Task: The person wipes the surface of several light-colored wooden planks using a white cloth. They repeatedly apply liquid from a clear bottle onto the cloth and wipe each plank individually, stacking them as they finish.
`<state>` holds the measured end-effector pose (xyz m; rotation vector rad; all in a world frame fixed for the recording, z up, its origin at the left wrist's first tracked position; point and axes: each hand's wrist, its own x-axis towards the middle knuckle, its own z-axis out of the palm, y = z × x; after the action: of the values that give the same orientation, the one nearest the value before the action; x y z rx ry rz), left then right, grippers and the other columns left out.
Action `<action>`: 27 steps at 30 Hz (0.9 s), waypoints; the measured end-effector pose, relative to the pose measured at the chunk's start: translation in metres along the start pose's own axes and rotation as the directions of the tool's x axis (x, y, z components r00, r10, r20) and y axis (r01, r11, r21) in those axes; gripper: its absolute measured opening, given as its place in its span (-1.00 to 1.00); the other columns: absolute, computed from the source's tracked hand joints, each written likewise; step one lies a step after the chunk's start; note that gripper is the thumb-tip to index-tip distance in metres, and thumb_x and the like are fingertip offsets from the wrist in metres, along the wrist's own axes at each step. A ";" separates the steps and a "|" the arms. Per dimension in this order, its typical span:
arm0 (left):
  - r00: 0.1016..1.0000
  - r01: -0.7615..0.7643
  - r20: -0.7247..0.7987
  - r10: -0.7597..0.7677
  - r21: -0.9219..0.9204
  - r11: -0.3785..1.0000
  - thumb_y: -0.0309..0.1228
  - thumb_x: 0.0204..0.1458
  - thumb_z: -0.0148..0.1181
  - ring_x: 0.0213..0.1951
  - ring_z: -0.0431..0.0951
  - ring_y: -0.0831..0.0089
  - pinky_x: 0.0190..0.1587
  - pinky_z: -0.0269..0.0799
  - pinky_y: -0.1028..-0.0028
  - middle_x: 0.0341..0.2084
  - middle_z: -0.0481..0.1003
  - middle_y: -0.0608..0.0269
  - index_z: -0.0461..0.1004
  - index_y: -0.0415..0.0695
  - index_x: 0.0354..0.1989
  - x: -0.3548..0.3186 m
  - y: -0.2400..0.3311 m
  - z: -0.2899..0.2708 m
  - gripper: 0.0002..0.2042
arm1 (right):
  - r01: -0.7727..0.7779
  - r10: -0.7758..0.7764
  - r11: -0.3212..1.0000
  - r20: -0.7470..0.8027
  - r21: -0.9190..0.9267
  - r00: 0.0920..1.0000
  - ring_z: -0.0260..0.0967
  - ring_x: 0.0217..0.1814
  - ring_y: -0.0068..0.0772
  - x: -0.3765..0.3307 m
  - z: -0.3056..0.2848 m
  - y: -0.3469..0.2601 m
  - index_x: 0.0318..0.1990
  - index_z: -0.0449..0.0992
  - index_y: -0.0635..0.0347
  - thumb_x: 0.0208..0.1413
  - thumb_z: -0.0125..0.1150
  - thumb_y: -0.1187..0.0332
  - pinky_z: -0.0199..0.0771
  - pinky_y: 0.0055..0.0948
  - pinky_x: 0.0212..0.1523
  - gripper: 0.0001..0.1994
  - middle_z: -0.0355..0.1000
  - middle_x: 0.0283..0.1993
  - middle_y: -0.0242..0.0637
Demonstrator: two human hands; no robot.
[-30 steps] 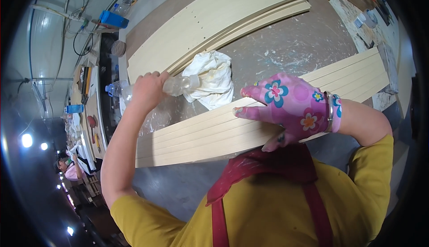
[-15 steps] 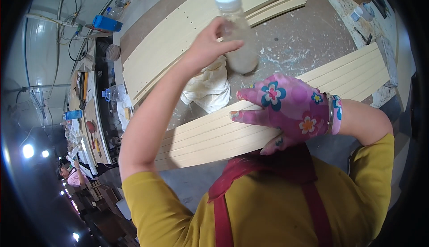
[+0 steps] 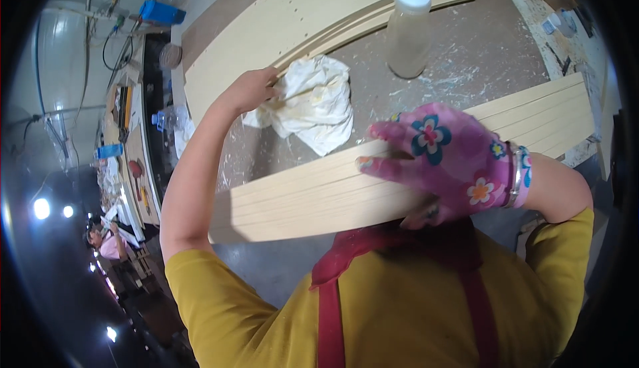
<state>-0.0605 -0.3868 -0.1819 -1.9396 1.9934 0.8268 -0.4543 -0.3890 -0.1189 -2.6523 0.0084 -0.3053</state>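
At the left edge of a crumpled white cloth (image 3: 318, 105), my bare left hand (image 3: 256, 90) has its fingers curled into the fabric, with the fingertips partly hidden. My right hand (image 3: 446, 162), in a pink flowered glove, lies across several narrow pale wooden strips (image 3: 299, 195) set side by side. Its fingers are apart and rest on the wood; the thumb is by the near edge, in shadow. Beyond the cloth a clear bottle (image 3: 409, 38) with a white cap stands upright, holding cloudy, pale liquid. Neither hand touches it.
Long pale boards (image 3: 253, 42), some with small holes, lie along the far side of the paint-marked worktable (image 3: 466, 48). A small bottle (image 3: 559, 23) lies far right. At left is a side bench (image 3: 143, 148) with tools; another person (image 3: 110, 243) is in the background.
My left hand has let go of the bottle, moved left and nearer, and taken the cloth's edge. The cloth looks reshaped. My gloved right hand stays on the strips.
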 end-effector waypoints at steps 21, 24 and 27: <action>0.670 0.376 -0.735 -0.107 0.211 0.902 -0.48 -0.12 0.40 -0.10 0.56 0.10 0.03 0.44 0.32 -0.14 0.51 -0.03 0.41 -0.25 0.02 -0.297 0.121 -0.023 -0.52 | -0.050 0.063 0.992 0.111 -0.115 0.992 0.35 0.12 0.00 0.013 -0.015 -0.016 0.26 0.36 -0.05 -0.17 0.34 -0.15 0.34 -0.09 0.13 -0.22 0.27 0.25 0.00; 0.654 -0.042 -0.754 0.063 0.047 0.998 -0.28 -0.17 0.43 -0.14 0.49 0.05 -0.06 0.42 0.18 -0.21 0.47 0.04 0.47 -0.15 -0.17 -0.255 0.172 0.053 -0.60 | -0.023 0.041 0.991 0.137 -0.132 0.990 0.30 0.21 0.07 0.018 -0.015 -0.019 0.28 0.34 -0.07 -0.11 0.21 -0.31 0.26 -0.04 0.20 -0.18 0.26 0.28 0.01; 0.678 0.078 -0.732 0.072 0.168 0.983 -0.38 -0.15 0.29 -0.23 0.45 0.11 -0.19 0.38 0.17 -0.35 0.46 0.08 0.43 -0.13 -0.43 -0.217 0.182 0.105 -0.82 | -0.040 0.059 0.990 0.140 -0.133 0.988 0.26 0.26 0.11 0.017 -0.012 -0.018 0.30 0.32 -0.09 -0.10 0.12 -0.41 0.21 -0.01 0.24 -0.14 0.25 0.30 0.01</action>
<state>-0.2405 -0.1555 -0.1090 -2.3830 2.3375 -0.2427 -0.4412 -0.3791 -0.0967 -2.7924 0.0499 -0.0993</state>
